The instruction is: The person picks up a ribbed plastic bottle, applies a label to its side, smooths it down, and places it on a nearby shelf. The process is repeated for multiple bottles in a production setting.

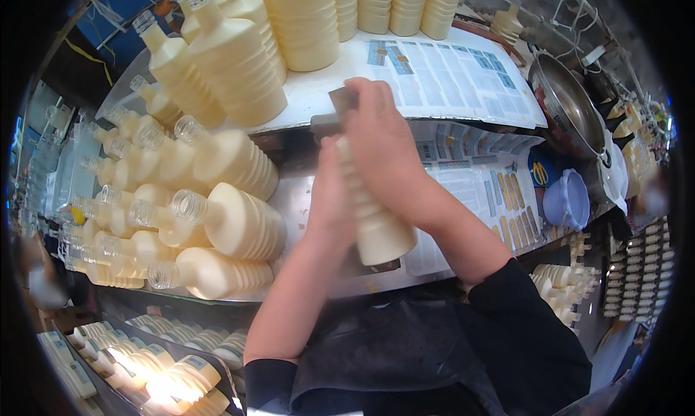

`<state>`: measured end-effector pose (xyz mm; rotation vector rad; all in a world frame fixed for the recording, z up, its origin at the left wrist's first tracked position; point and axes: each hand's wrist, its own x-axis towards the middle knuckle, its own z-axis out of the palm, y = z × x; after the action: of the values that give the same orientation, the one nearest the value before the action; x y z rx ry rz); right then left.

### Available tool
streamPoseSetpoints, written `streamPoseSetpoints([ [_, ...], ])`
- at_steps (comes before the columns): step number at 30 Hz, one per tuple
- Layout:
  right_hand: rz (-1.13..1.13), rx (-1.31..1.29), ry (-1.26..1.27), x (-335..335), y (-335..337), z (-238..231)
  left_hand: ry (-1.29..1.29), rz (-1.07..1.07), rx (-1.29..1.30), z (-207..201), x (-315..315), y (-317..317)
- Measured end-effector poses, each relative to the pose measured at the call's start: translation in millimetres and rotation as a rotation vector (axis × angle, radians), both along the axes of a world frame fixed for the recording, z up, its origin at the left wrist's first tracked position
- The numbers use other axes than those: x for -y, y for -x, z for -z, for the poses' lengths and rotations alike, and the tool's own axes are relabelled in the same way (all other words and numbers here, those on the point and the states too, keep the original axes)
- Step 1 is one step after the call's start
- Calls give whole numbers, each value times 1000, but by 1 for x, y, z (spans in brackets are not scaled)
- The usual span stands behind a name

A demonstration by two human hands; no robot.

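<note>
A cream ribbed plastic bottle [375, 226] lies tilted between my two hands over a metal worktop [293, 199]. My left hand [329, 199] wraps around its ribbed side from the left. My right hand [384, 144] is closed over the bottle's neck end and also grips a dark grey flat tool [340, 99] that sticks out above the fingers. The neck itself is hidden under my right hand.
Several cream bottles with clear threaded necks [217, 220] lie piled at the left. More stand upright on a white shelf [449, 76] at the back. A metal bowl [568, 104] and a pale blue lid [567, 199] sit at the right. Trays of bottles [166, 365] are below.
</note>
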<state>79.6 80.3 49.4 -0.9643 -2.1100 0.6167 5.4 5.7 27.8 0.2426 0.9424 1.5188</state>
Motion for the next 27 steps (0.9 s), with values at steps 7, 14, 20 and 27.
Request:
streamPoseSetpoints([
  [7,30,63,-62,-6,-11,8,-41,40,2,10,1,7],
  [14,103,-169,11,-31,-47,52,-16,95,-381,57,-11,23],
  [20,93,-304,-18,-39,-58,78,-22,37,-506,85,-9,35],
  [27,80,-692,491,-41,-90,68,44,-187,-656,58,10,37],
])
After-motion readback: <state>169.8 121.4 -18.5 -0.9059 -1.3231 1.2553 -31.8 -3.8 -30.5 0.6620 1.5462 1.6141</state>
